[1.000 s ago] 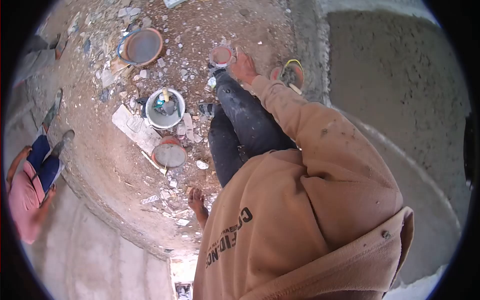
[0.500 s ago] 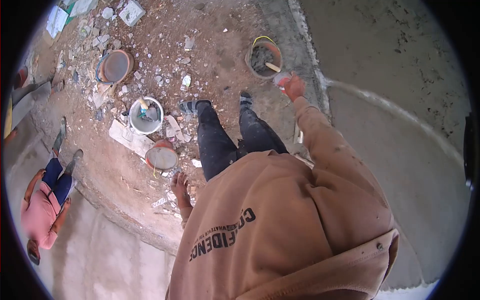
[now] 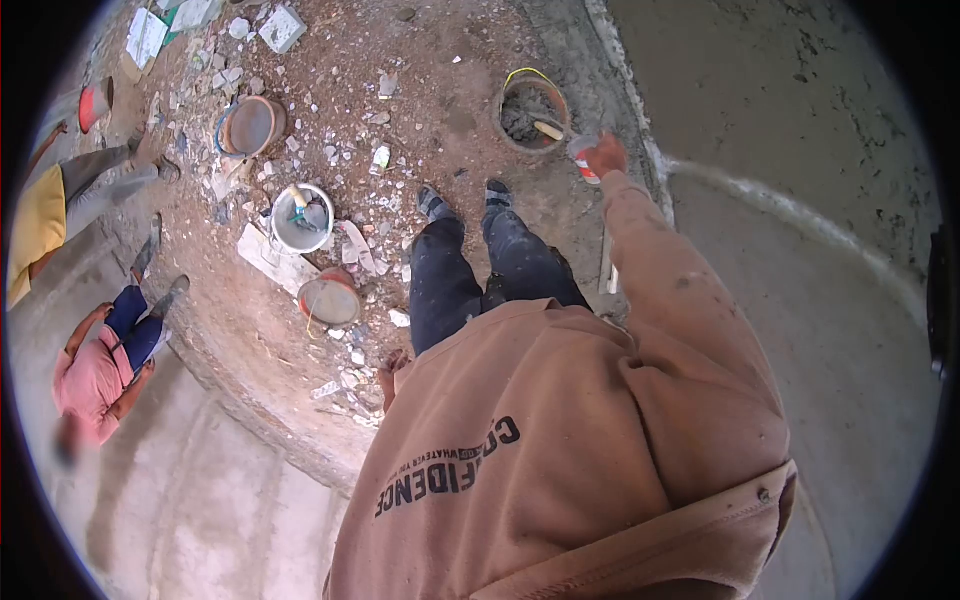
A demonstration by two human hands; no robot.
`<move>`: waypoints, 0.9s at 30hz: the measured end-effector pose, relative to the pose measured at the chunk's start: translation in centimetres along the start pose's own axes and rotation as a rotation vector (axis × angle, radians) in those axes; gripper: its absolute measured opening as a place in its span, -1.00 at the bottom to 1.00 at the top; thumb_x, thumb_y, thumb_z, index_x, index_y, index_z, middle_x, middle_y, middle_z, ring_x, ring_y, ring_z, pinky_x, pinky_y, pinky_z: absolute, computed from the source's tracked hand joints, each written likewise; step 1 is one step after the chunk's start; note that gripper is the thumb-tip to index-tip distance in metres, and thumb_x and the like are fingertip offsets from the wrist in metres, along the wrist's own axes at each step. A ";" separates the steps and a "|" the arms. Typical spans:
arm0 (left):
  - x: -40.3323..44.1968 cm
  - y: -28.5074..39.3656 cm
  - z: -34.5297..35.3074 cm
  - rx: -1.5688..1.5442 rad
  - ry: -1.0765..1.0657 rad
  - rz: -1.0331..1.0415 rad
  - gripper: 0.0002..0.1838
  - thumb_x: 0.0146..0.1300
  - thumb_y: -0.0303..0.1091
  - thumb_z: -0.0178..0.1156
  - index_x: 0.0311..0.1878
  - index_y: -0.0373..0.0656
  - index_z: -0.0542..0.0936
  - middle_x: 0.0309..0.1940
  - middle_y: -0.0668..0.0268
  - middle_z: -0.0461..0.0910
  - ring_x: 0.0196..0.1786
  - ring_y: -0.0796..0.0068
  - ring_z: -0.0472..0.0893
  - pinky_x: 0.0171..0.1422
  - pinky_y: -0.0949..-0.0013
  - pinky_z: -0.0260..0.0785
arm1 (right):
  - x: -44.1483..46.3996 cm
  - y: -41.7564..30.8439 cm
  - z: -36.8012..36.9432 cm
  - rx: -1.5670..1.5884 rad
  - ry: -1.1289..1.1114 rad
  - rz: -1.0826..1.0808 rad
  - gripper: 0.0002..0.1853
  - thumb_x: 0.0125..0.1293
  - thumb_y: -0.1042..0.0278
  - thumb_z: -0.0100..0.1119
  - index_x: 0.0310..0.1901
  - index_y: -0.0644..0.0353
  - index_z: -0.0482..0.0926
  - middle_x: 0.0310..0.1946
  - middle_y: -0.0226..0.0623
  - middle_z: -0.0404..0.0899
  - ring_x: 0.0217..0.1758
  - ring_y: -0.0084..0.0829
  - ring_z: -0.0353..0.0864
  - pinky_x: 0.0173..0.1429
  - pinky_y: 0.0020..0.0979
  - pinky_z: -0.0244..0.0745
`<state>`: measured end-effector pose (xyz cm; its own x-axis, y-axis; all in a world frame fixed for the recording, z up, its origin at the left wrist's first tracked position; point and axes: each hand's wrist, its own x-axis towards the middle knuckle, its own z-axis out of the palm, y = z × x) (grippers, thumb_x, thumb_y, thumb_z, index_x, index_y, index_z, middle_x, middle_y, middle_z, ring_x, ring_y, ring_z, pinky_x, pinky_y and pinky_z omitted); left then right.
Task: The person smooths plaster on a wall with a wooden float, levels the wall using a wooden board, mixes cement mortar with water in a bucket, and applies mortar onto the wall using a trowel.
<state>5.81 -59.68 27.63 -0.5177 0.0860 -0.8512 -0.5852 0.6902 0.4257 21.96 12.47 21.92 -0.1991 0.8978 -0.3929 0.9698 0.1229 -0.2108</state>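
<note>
My right hand [image 3: 606, 156] is closed around a small red-and-white container [image 3: 582, 158]. It is held out to the right, just beside a bucket [image 3: 509, 128] of grey mortar with a yellow rim or handle. A light-handled tool [image 3: 548, 130] rests in that bucket. My left hand [image 3: 393, 371] hangs by my left side, partly hidden by the sweatshirt; its visible fingers are loosely apart and nothing shows in them. Left of my feet stands a white bucket [image 3: 322, 238] with tools inside.
Two more buckets, one reddish [image 3: 329, 299] and one with a blue handle [image 3: 250, 127], stand on rubble-strewn ground. A board [image 3: 273, 262] lies nearby. Two people, in pink [image 3: 92, 378] and yellow [image 3: 38, 225], are at the left. A grey wet surface [image 3: 760, 100] spans the right.
My right hand rose from low near my foot, carrying the container right to the mortar bucket. I now stand straighter, feet together. The person in yellow has come further into view.
</note>
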 end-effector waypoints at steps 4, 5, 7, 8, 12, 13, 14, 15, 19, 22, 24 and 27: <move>1.8 -0.1 0.1 -0.089 -0.022 0.013 -0.67 0.38 -0.32 0.33 0.11 -0.28 0.62 -0.18 0.26 0.72 -0.22 0.55 0.68 -0.19 0.46 0.50 | -1.7 -0.3 0.5 0.085 0.008 0.085 -0.35 0.16 0.23 0.29 0.34 0.11 0.46 0.15 0.00 0.64 0.27 0.03 0.58 0.38 -0.09 0.44; 2.0 1.2 0.3 -0.116 -0.004 -0.020 -0.67 0.38 -0.31 0.32 0.13 -0.27 0.62 -0.16 0.28 0.72 -0.19 0.54 0.68 -0.18 0.46 0.49 | -2.4 -1.3 0.1 0.055 0.010 0.127 -0.34 0.15 0.24 0.30 0.34 0.09 0.47 0.14 -0.01 0.65 0.26 0.03 0.59 0.38 -0.09 0.45; -0.5 7.1 0.4 -0.169 0.038 -0.100 -0.65 0.40 -0.30 0.30 0.17 -0.23 0.61 -0.11 0.33 0.71 -0.13 0.53 0.68 -0.15 0.44 0.48 | -2.8 -1.9 0.2 0.014 0.009 0.169 -0.35 0.12 0.24 0.33 0.32 0.05 0.49 0.11 -0.03 0.67 0.22 0.02 0.63 0.36 -0.10 0.47; -1.6 9.5 0.5 -0.169 0.074 -0.125 -0.66 0.42 -0.27 0.28 0.18 -0.18 0.61 -0.09 0.38 0.70 -0.09 0.51 0.68 -0.14 0.42 0.46 | -2.7 -1.8 0.6 0.007 0.009 0.169 -0.36 0.11 0.23 0.34 0.30 0.02 0.51 0.10 -0.05 0.68 0.19 0.01 0.65 0.34 -0.10 0.49; -0.2 8.7 -1.5 -0.197 0.074 -0.147 -0.68 0.43 -0.29 0.27 0.18 -0.16 0.61 -0.08 0.37 0.70 -0.06 0.52 0.68 -0.10 0.39 0.46 | -3.5 -4.6 -1.1 -0.145 -0.072 0.107 -0.46 0.10 0.16 0.32 0.16 0.09 0.60 0.05 -0.01 0.70 0.11 0.02 0.70 0.24 -0.09 0.57; 0.0 8.6 -2.1 -0.193 0.075 -0.158 -0.68 0.43 -0.30 0.27 0.19 -0.16 0.60 -0.08 0.37 0.70 -0.06 0.51 0.67 -0.09 0.39 0.46 | -3.2 -4.6 -0.6 -0.206 -0.058 0.109 -0.50 0.12 0.14 0.29 0.12 0.13 0.61 0.04 0.03 0.70 0.11 0.03 0.70 0.22 -0.09 0.58; 0.3 8.4 -2.9 -0.186 0.074 -0.170 -0.67 0.43 -0.30 0.27 0.19 -0.16 0.60 -0.08 0.37 0.70 -0.06 0.51 0.67 -0.08 0.39 0.46 | -2.8 -4.7 -0.2 -0.267 -0.044 0.113 -0.52 0.13 0.12 0.27 0.07 0.16 0.61 0.02 0.06 0.70 0.11 0.04 0.70 0.21 -0.09 0.59; 0.5 8.2 -3.6 -0.179 0.073 -0.181 -0.67 0.43 -0.30 0.27 0.20 -0.16 0.60 -0.09 0.37 0.70 -0.07 0.50 0.67 -0.07 0.39 0.46 | -2.4 -4.7 0.1 -0.327 -0.030 0.117 -0.54 0.15 0.11 0.24 0.03 0.20 0.62 0.00 0.09 0.70 0.10 0.05 0.70 0.19 -0.10 0.61; 0.3 8.5 -5.4 -0.182 0.126 -0.226 -0.67 0.43 -0.31 0.27 0.20 -0.16 0.59 -0.06 0.35 0.69 -0.06 0.48 0.66 -0.08 0.38 0.45 | -1.5 -4.6 0.3 -0.385 -0.034 0.142 -0.57 0.17 0.11 0.19 -0.02 0.24 0.60 -0.02 0.13 0.69 0.12 0.05 0.70 0.18 -0.07 0.62; 0.5 8.2 -6.3 -0.222 0.089 -0.212 -0.66 0.42 -0.31 0.28 0.20 -0.15 0.59 -0.03 0.35 0.68 -0.03 0.46 0.66 -0.07 0.36 0.44 | -1.2 -3.5 0.8 -0.383 0.000 0.182 -0.55 0.17 0.13 0.24 0.06 0.18 0.60 0.02 0.06 0.69 0.15 -0.01 0.69 0.19 -0.04 0.61; 1.2 7.8 -6.2 -0.223 0.107 -0.234 -0.65 0.40 -0.30 0.29 0.20 -0.14 0.59 -0.04 0.36 0.68 -0.04 0.47 0.66 -0.07 0.36 0.44 | -1.9 -4.7 -0.2 -0.399 -0.015 0.199 -0.51 0.15 0.12 0.27 0.10 0.17 0.59 0.04 0.05 0.68 0.17 -0.01 0.68 0.23 -0.04 0.58; 1.5 7.8 -5.3 -0.230 0.099 -0.221 -0.63 0.38 -0.28 0.31 0.20 -0.13 0.59 -0.06 0.37 0.68 -0.07 0.50 0.65 -0.08 0.36 0.42 | -3.7 -7.1 -2.5 -0.348 -0.135 0.187 -0.47 0.15 0.10 0.29 0.14 0.16 0.58 0.06 0.04 0.67 0.20 -0.02 0.66 0.26 -0.06 0.56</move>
<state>-2.87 -57.99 31.34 -0.4140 -0.1259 -0.9015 -0.8098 0.5031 0.3017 16.11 9.35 27.06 -0.0095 0.8575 -0.5143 0.9761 0.1196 0.1813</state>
